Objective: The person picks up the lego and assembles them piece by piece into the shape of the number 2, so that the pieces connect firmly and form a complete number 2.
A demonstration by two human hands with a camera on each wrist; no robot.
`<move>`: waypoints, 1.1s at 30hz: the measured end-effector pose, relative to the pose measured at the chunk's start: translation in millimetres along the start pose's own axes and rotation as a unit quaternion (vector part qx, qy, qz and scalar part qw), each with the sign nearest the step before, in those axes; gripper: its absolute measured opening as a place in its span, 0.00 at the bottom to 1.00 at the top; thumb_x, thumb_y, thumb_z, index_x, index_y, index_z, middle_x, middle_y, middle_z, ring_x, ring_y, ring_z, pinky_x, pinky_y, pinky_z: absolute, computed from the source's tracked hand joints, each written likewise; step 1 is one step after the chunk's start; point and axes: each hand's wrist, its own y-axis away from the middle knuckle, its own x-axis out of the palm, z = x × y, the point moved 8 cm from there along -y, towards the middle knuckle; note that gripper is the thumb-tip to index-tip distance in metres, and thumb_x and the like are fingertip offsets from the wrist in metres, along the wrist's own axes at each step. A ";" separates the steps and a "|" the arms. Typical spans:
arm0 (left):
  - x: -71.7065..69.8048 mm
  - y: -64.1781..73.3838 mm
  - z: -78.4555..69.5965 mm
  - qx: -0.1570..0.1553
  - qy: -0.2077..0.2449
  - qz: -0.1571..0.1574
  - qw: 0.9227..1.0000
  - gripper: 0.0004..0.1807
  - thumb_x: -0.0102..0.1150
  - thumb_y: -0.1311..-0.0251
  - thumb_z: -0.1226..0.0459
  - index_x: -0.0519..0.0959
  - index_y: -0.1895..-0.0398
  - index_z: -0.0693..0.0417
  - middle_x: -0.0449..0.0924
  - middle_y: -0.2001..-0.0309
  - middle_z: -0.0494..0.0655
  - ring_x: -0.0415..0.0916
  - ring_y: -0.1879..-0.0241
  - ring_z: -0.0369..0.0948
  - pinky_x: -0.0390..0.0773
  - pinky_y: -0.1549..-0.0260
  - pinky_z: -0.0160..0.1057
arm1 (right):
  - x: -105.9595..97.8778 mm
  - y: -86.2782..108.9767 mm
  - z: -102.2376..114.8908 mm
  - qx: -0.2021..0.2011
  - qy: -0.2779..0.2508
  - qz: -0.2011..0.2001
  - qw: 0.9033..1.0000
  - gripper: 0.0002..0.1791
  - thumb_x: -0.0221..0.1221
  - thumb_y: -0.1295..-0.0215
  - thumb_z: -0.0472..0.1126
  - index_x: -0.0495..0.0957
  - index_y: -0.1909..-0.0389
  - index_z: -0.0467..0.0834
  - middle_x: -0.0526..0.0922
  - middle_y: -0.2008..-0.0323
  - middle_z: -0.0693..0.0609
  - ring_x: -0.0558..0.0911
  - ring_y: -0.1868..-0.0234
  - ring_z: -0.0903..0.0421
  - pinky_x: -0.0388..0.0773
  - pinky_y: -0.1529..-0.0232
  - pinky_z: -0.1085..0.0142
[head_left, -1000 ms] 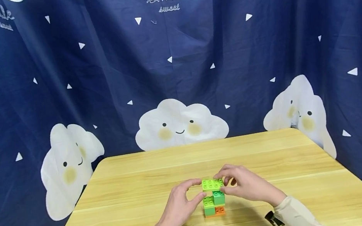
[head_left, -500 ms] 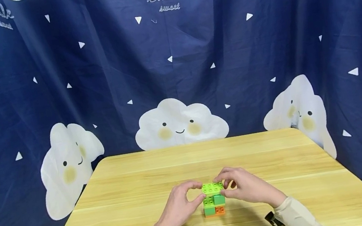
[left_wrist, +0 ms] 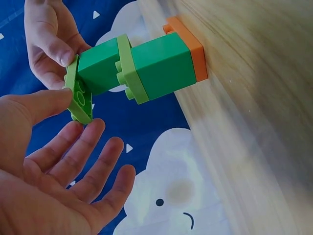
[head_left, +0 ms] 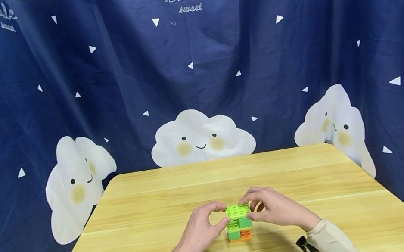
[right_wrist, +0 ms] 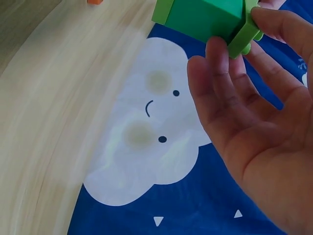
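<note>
A small tower of toy building bricks stands on the table. Its top piece is a light green studded plate [head_left: 237, 211], lying across an upper green brick [left_wrist: 100, 66] and overhanging toward the left. Beneath come another light green plate [left_wrist: 131, 73], a lower green brick [left_wrist: 164, 66] and an orange plate [head_left: 245, 234] at the base. My left hand [head_left: 198, 233] pinches the top plate's left end between thumb and fingertips. At its right end, my right hand [head_left: 273, 209] grips the same plate; the right wrist view shows its thumb and fingers on the edges.
The wooden tabletop [head_left: 151, 203] reaches back to a dark blue curtain [head_left: 195, 79] printed with white clouds. Sleeves and black wrist straps show at both forearms.
The top light green plate has come down toward the near side onto the upper green brick, hiding that brick's studs. Both hands keep their hold and have moved very little.
</note>
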 end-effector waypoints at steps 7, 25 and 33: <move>4.4 0.7 3.5 -0.009 0.008 0.026 1.000 0.20 0.70 0.36 0.54 0.82 0.43 0.49 0.86 0.51 0.39 0.81 0.48 0.47 0.79 0.51 0.47 | 1.9 1.0 -0.6 0.002 -0.005 0.005 1.000 0.16 0.67 0.32 0.41 0.82 0.45 0.45 0.83 0.51 0.54 0.84 0.58 0.62 0.86 0.57 0.67; 36.2 5.2 23.3 -0.063 0.131 0.102 0.984 0.13 0.72 0.43 0.71 0.82 0.55 0.59 0.86 0.58 0.47 0.83 0.62 0.36 0.84 0.63 0.30 | 1.6 0.8 2.7 -0.004 0.005 0.014 1.000 0.16 0.65 0.29 0.44 0.82 0.43 0.45 0.83 0.51 0.55 0.85 0.58 0.64 0.85 0.56 0.68; 35.1 4.3 23.0 -0.055 0.135 0.103 0.984 0.12 0.72 0.43 0.72 0.83 0.57 0.61 0.87 0.61 0.47 0.83 0.64 0.35 0.83 0.63 0.29 | 2.0 0.7 0.3 0.001 -0.012 0.024 1.000 0.17 0.65 0.29 0.44 0.82 0.43 0.44 0.83 0.51 0.54 0.85 0.57 0.62 0.85 0.55 0.67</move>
